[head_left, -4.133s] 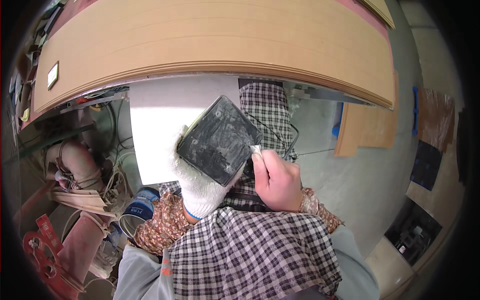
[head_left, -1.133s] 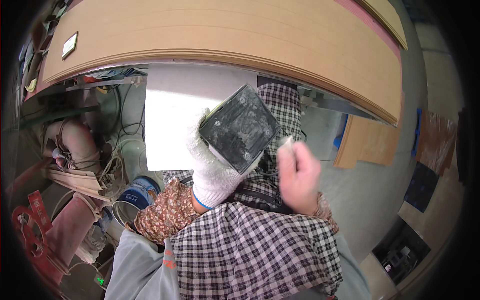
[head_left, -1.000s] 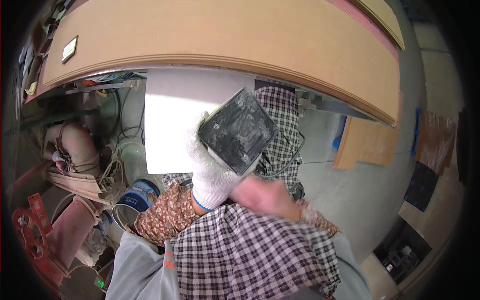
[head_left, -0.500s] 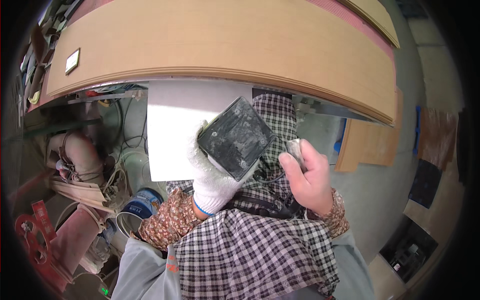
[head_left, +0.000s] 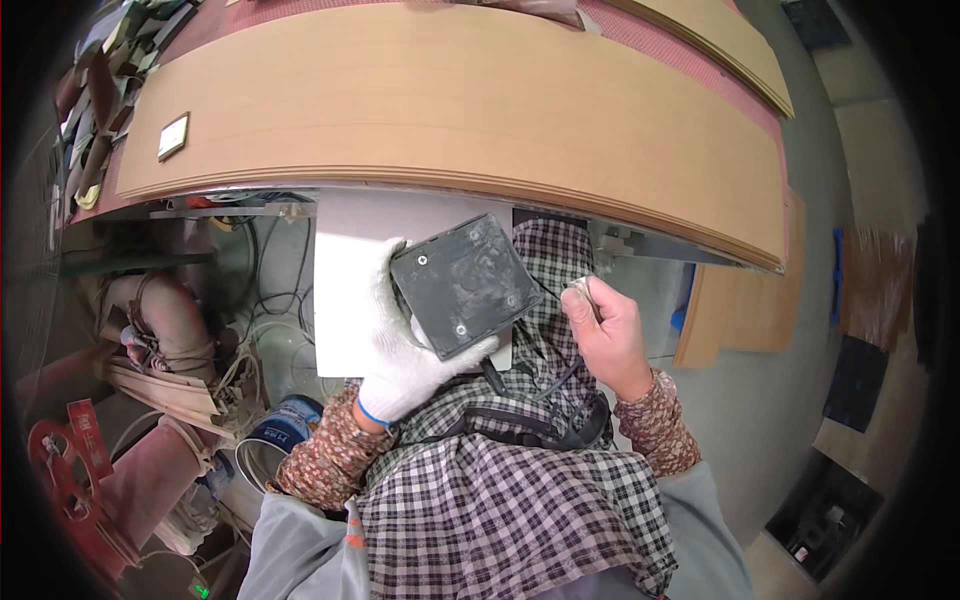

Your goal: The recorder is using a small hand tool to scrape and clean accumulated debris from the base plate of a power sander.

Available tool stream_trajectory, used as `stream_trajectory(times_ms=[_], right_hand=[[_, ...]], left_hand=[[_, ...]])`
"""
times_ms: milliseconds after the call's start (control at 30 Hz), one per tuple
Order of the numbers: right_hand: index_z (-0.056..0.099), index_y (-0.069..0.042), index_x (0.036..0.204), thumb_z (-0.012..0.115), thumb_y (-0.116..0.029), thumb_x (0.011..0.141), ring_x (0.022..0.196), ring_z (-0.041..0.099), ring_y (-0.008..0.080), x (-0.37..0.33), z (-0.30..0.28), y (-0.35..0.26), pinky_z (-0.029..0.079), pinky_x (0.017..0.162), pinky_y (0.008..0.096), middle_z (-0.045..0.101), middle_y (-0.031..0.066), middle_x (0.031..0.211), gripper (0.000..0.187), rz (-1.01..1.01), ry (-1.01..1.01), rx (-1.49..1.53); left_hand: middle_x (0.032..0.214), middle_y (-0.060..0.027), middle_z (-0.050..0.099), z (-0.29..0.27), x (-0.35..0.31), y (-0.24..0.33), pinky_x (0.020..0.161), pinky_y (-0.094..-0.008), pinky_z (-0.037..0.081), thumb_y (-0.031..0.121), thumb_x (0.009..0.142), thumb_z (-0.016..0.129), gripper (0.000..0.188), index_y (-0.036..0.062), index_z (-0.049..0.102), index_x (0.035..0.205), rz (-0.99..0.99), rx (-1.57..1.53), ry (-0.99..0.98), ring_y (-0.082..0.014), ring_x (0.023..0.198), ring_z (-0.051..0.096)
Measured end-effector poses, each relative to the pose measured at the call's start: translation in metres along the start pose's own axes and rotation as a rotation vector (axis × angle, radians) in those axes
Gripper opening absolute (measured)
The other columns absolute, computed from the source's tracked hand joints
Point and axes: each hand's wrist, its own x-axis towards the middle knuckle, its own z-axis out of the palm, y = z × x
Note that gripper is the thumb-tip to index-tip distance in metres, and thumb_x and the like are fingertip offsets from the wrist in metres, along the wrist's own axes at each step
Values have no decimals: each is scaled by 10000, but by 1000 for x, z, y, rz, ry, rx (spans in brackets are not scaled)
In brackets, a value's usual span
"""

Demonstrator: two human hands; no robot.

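Observation:
My left hand, in a white knit glove, is wrapped round an electric sheet sander. The sander is turned so that its square black pad faces up, with pale dust smears and screw heads on it. A dark cord runs from it over the checked apron. To the right of the pad, my bare right hand is closed in a pinch on a small greyish-white piece, mostly hidden by thumb and fingers. It is apart from the pad.
Stacked wood-coloured panels lie across the bench ahead, with a small white-faced block at their left. A blue bucket stands at lower left near cables and a red machine part. More panels lean at right.
The sander has turned a little and shifted slightly left in my left hand, its pad now facing up more squarely. My right hand has moved slightly, fingers still pinched. The view has tilted a little.

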Motion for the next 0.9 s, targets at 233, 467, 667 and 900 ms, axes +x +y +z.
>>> stream_trajectory(times_ms=[233, 467, 667, 900], right_hand=[[535, -19, 864, 537, -156, 1083, 591, 496, 63, 14, 12, -19, 424, 545, 276, 591, 15, 725, 259, 185, -36, 240], [492, -3, 725, 687, -253, 1034, 649, 343, 57, 26, 14, -14, 327, 540, 294, 419, -48, 650, 443, 82, -19, 243], [568, -36, 747, 779, -231, 963, 623, 397, 56, 28, 29, -23, 366, 539, 300, 485, -45, 641, 359, 79, -116, 183], [689, -11, 1183, 691, -311, 1034, 678, 586, 73, 22, 50, -2, 510, 626, 272, 718, 4, 887, 335, 165, -263, 439]], left_hand=[[1358, -172, 531, -33, 26, 1, 1114, -438, 462, 370, 595, 1013, 1192, 34, 355, 1530, -33, -50, -91, -290, 1296, 542], [1338, -147, 547, -53, 33, -7, 1118, -425, 449, 359, 552, 1022, 1213, 27, 375, 1522, 69, -97, -88, -275, 1284, 549], [1475, -137, 493, -71, 40, -14, 1168, -400, 395, 395, 485, 1050, 1344, 2, 356, 1567, -122, -568, -187, -247, 1376, 489], [1518, -152, 497, -103, 70, -7, 1172, -425, 397, 367, 406, 1087, 1451, 4, 325, 1587, -85, -704, -462, -264, 1381, 517]])
